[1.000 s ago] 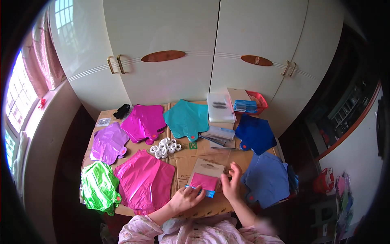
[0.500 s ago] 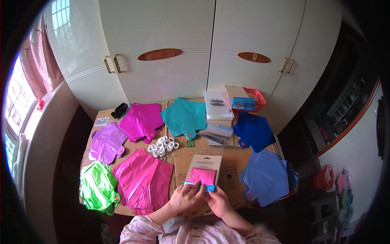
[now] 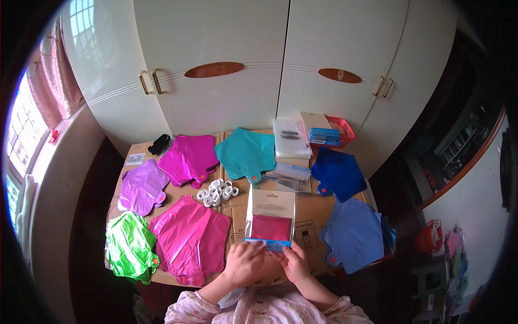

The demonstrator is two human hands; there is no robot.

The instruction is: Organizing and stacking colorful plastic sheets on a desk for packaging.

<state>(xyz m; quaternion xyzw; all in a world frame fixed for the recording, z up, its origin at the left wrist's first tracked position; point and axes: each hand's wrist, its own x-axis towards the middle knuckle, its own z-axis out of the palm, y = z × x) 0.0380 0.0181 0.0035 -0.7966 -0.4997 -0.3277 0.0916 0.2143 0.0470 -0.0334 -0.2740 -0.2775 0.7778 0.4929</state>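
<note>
A flat clear packet point(image 3: 271, 195) stands tilted up in front of me, with a beige hanging card inside it. Across its lower half lies a folded dark pink foil piece point(image 3: 271, 228), above a blue strip point(image 3: 278, 245) along the bottom edge. My right hand point(image 3: 294, 263) pinches the packet's lower right corner between thumb and fingers. At the lower left corner, my left hand point(image 3: 245, 263) has curled fingers closed on the blue edge; their tips are slightly blurred. Beside my left hand lies a large pink foil balloon point(image 3: 189, 237).
Flat foil balloons surround me on the cardboard-covered table point(image 3: 244, 202): green point(image 3: 130, 245), lilac point(image 3: 141, 186), magenta point(image 3: 188, 158), teal point(image 3: 245, 154), dark blue point(image 3: 339, 174) and light blue point(image 3: 353, 235). White rings point(image 3: 217, 193), clear sleeves point(image 3: 291, 177) and a red basket point(image 3: 345, 129) stand farther back.
The packet has risen more upright and moved slightly away from me, showing more of its face. The foil looks darker behind the film. My left fingers have drawn back toward the lower left corner.
</note>
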